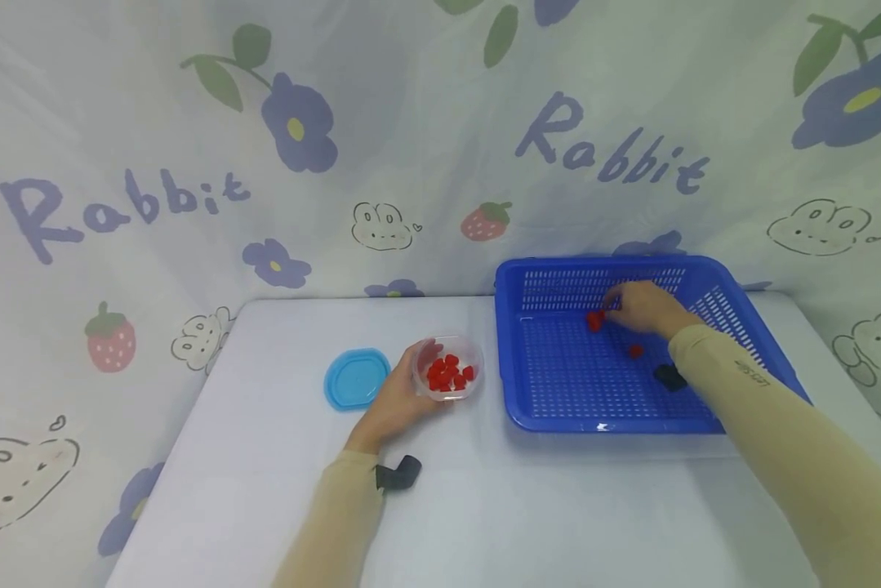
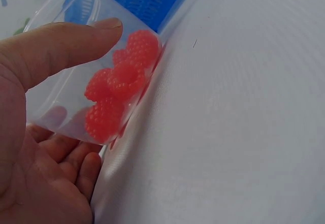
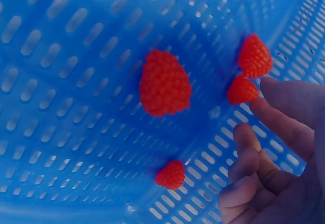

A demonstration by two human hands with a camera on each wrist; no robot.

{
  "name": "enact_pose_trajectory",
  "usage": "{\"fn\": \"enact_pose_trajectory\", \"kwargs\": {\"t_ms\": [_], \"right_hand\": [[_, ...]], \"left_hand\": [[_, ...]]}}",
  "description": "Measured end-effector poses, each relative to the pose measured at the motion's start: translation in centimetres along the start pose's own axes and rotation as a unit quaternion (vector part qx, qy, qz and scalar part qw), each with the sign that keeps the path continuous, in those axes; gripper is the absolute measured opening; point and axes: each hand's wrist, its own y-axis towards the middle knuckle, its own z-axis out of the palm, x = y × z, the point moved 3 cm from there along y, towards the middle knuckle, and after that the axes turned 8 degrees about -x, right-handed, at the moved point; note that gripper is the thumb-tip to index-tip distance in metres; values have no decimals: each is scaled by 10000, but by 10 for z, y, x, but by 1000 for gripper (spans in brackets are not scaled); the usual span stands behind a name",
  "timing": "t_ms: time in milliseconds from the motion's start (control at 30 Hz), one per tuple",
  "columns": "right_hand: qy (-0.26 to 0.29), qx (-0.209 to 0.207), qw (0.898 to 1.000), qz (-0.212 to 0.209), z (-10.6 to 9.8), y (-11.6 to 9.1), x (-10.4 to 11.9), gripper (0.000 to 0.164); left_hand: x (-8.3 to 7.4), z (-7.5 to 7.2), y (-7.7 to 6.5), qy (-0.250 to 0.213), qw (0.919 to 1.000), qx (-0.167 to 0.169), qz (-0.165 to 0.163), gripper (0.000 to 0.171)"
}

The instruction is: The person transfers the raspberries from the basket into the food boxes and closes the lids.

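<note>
My left hand holds a clear plastic cup at the table, thumb along its near side in the left wrist view. Several red raspberries lie at the cup's bottom. Inside the blue basket, my right hand reaches down at the far side. Its thumb and forefinger tips are close to a small raspberry, the other fingers bent; whether they touch it is unclear. Another raspberry sits right beside that one. A larger-looking raspberry and a small raspberry lie apart from the fingers.
Left of the cup, a light blue lid lies on the white table. The slotted basket stands at the table's right, close to the cup. Black wrist cameras sit at both cuffs. A printed cloth hangs behind.
</note>
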Motion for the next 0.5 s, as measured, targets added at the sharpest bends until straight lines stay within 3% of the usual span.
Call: {"fn": "enact_pose_trajectory", "kwargs": {"t_ms": [233, 500], "right_hand": [[-330, 167, 9991, -187, 7, 2, 1, 32], [-560, 148, 9983, -64, 9, 1, 2, 33]], "left_hand": [[-1, 0, 0, -53, 9999, -12, 95, 93], [0, 0, 0, 4, 10000, -11, -2, 94]]}}
